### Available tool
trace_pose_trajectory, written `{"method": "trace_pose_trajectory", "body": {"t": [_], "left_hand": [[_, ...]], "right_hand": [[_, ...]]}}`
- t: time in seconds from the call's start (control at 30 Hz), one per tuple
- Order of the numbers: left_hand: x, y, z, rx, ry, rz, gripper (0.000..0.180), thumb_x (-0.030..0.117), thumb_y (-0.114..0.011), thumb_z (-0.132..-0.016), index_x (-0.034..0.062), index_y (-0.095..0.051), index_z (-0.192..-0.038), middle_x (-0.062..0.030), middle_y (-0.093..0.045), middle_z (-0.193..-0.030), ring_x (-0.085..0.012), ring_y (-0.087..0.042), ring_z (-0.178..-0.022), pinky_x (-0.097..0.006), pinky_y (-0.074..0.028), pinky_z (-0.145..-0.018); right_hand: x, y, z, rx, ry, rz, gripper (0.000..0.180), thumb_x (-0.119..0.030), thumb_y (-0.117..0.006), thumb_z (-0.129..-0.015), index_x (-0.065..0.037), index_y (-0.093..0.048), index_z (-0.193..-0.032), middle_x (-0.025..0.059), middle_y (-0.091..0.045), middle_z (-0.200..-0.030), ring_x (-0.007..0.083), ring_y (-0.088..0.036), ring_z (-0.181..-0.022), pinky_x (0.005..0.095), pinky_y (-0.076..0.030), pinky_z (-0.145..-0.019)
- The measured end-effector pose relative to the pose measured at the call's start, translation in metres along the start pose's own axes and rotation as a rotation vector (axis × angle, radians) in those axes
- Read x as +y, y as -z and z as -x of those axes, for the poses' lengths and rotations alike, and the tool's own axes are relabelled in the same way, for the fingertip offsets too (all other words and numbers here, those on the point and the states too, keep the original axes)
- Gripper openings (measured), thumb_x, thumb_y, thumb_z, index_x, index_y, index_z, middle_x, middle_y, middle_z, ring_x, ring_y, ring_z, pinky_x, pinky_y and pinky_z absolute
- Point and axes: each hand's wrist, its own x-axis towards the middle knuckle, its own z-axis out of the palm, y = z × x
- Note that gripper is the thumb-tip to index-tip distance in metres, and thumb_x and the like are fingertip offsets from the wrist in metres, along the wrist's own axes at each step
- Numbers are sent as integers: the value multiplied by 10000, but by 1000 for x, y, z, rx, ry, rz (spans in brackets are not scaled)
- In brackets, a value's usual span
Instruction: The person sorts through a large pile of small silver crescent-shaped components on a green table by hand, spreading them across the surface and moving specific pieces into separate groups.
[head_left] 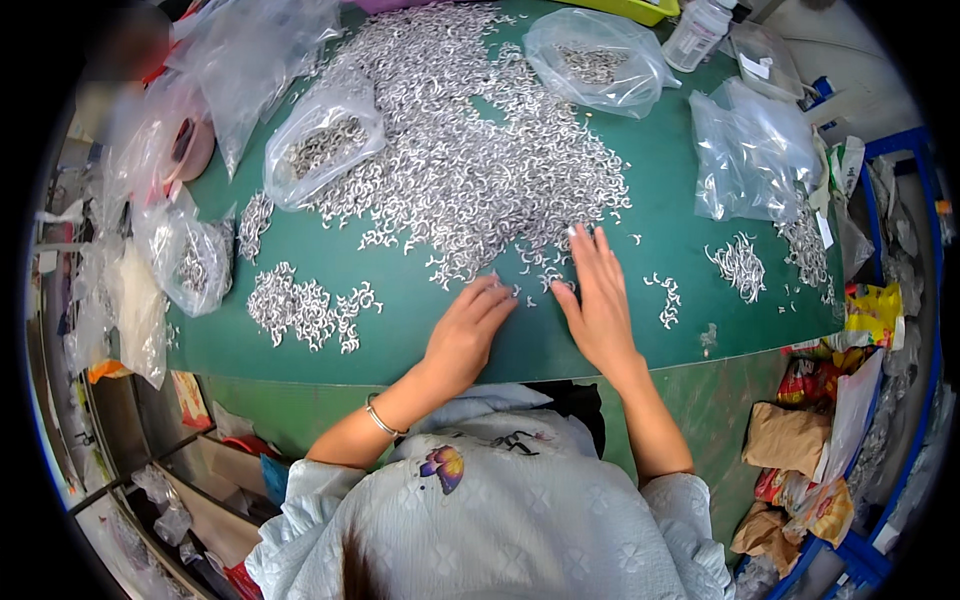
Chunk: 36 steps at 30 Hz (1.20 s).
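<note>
Silvery curved pieces (480, 195) are heaped, axes mixed, beyond both hands; right hand (600, 305) set farther forward, opened flat, nothing seen held; left hand (466, 328) half-curled, contents cannot be told.

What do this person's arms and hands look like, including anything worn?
The left hand and right hand are gloveless. A slim silver-coloured bracelet circles the left wrist; none shows on the right. Loose, pale blue sleeves end near the elbows.
</note>
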Motion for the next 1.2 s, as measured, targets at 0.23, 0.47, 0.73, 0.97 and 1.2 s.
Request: {"method": "trace_pose_trajectory", "body": {"t": [0.23,0.47,0.73,0.97,1.2], "left_hand": [[0,-1,6,128,59,97,317,-120,-627,-739,-11,-647,-1036,-125,-606,-1059,-327,-569,-1048,-408,-482,-892],[-2,16,-2,280,322,390,221,-112,-606,-833,11,-676,-1002,-100,-637,-1014,-201,-618,-911,-290,-498,-755],[-17,14,-5,451,454,690,301,-124,-556,-865,22,-667,-1104,-105,-619,-1144,-173,-618,-990,-263,-516,-787],[-6,11,14,293,147,-2,364,-18,-668,-789,67,-646,-1143,-88,-573,-1212,-310,-542,-1106,-415,-426,-886],[7,-6,19,156,92,-67,321,64,-722,-776,95,-680,-1092,-57,-550,-1068,-251,-511,-1006,-382,-364,-841]], "right_hand": [[-28,4,28,-290,182,-51,542,-180,-678,-866,-8,-497,-1347,121,-420,-1481,341,-297,-1430,540,-247,-1137],[-1,12,37,-75,104,-9,522,-132,-685,-856,-33,-526,-1343,108,-548,-1379,351,-388,-1385,548,-224,-1139],[-26,-3,38,139,4,36,470,-83,-616,-902,6,-502,-1349,152,-549,-1350,371,-394,-1372,546,-236,-1113],[-41,-3,56,-160,144,52,478,-131,-669,-858,-2,-540,-1300,126,-550,-1351,340,-389,-1383,623,-190,-1101],[-37,2,64,-184,161,37,497,-132,-649,-882,-2,-509,-1341,127,-547,-1371,354,-389,-1386,635,-184,-1101]]}}
